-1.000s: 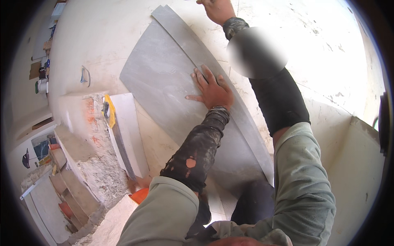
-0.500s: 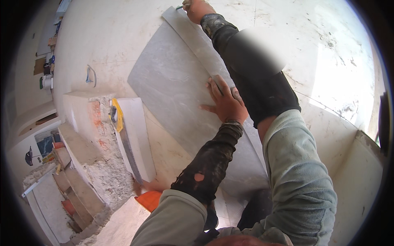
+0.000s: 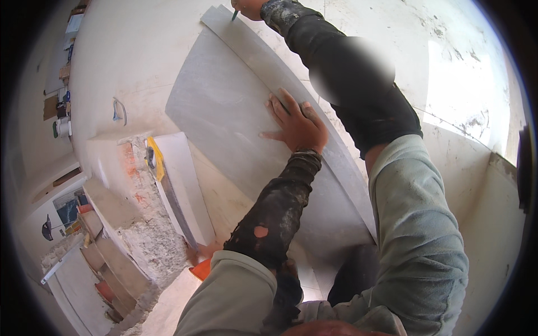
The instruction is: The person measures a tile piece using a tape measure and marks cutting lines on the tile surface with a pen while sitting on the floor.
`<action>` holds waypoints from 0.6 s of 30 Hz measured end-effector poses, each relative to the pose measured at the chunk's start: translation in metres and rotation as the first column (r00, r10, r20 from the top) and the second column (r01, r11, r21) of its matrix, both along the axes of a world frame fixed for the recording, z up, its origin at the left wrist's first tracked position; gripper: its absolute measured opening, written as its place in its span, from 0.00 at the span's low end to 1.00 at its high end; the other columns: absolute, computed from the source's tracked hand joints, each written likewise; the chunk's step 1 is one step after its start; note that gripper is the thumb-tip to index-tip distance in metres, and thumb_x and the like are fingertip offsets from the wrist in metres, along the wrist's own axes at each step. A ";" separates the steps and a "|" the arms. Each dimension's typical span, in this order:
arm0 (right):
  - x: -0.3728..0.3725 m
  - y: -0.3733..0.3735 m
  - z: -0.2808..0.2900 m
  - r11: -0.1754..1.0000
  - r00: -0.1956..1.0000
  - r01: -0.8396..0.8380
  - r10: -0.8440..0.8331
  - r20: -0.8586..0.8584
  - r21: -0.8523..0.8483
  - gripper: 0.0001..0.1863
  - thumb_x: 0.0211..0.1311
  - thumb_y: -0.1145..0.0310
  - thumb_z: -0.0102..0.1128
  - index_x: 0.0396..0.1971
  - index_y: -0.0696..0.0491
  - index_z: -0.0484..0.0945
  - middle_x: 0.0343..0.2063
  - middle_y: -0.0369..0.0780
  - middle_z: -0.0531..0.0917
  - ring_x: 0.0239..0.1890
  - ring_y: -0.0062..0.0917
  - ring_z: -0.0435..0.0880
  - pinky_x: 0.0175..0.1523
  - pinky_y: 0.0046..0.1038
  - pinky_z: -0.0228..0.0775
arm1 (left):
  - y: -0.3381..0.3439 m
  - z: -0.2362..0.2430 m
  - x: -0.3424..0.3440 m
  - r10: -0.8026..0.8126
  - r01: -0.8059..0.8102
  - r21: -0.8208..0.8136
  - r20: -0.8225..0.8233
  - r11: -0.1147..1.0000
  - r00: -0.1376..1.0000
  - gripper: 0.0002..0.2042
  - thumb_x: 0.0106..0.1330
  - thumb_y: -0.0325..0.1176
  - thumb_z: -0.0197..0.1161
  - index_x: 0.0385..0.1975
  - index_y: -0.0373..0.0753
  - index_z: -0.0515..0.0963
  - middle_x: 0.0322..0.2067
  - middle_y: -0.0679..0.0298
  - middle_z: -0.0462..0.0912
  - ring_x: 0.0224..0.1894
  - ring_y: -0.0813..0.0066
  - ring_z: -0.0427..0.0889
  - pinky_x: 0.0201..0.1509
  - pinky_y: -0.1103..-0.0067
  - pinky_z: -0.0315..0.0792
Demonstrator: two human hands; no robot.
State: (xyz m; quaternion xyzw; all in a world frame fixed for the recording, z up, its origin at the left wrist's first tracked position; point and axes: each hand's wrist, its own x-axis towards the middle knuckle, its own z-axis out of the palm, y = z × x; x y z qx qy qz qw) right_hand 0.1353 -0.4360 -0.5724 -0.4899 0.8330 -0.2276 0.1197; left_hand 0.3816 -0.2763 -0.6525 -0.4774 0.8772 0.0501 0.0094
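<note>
A large grey marbled tile [image 3: 213,106] lies slantwise below me, with a long narrow grey strip [image 3: 252,51] running over it along its right side. My left hand [image 3: 301,124] is spread flat across the tile and the strip's inner edge, pressing down. Up at the far end of the strip, my right hand [image 3: 250,8] pinches a thin green pen-like marking tool [image 3: 234,15], its tip at the strip. The upper part of that hand is cut off by the frame's edge.
A handsaw with a yellow handle [image 3: 156,159] leans by a white board [image 3: 178,162] at left, beside a broken masonry edge [image 3: 147,235]. An orange object [image 3: 200,270] shows near my left sleeve. A bent wire loop [image 3: 120,111] sticks out of the pale surface.
My right hand and the green tool have shifted slightly left, the tool now pointing downward. My left hand keeps its spread on the tile, a little further left in view. The whole view has shifted.
</note>
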 end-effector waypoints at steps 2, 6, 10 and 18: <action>0.011 0.026 0.001 0.999 0.997 -0.040 0.039 -0.059 -0.024 0.11 0.58 0.73 0.54 0.37 0.54 0.84 0.40 0.48 0.86 0.46 0.43 0.85 0.47 0.44 0.78 | -0.003 -0.002 0.002 0.014 -0.014 0.006 -0.035 1.000 0.999 0.31 0.74 0.48 0.37 0.73 0.39 0.49 0.72 0.50 0.47 0.76 0.52 0.42 0.61 0.27 0.34; 0.041 0.107 -0.008 0.988 0.993 -0.060 0.043 -0.113 -0.143 0.09 0.58 0.71 0.52 0.33 0.54 0.83 0.35 0.47 0.86 0.42 0.41 0.86 0.46 0.44 0.78 | 0.002 -0.004 -0.001 0.037 -0.031 0.056 -0.111 0.998 0.993 0.31 0.74 0.48 0.37 0.73 0.39 0.50 0.72 0.50 0.47 0.77 0.53 0.42 0.62 0.28 0.27; 0.081 0.190 -0.003 0.994 0.996 -0.059 0.052 -0.074 -0.093 0.06 0.61 0.70 0.55 0.33 0.53 0.81 0.31 0.45 0.85 0.36 0.40 0.85 0.43 0.40 0.77 | 0.002 -0.003 -0.002 0.045 -0.032 0.082 -0.164 0.996 0.985 0.31 0.74 0.46 0.39 0.73 0.38 0.49 0.73 0.51 0.46 0.77 0.53 0.40 0.62 0.29 0.22; 0.189 0.377 0.001 0.996 0.994 0.084 -0.082 0.076 -0.025 0.11 0.61 0.70 0.56 0.42 0.47 0.82 0.32 0.38 0.86 0.44 0.34 0.83 0.52 0.38 0.71 | 0.011 0.005 -0.001 0.043 -0.029 0.067 -0.209 0.997 0.977 0.30 0.74 0.46 0.39 0.73 0.39 0.51 0.74 0.56 0.47 0.77 0.60 0.41 0.65 0.31 0.24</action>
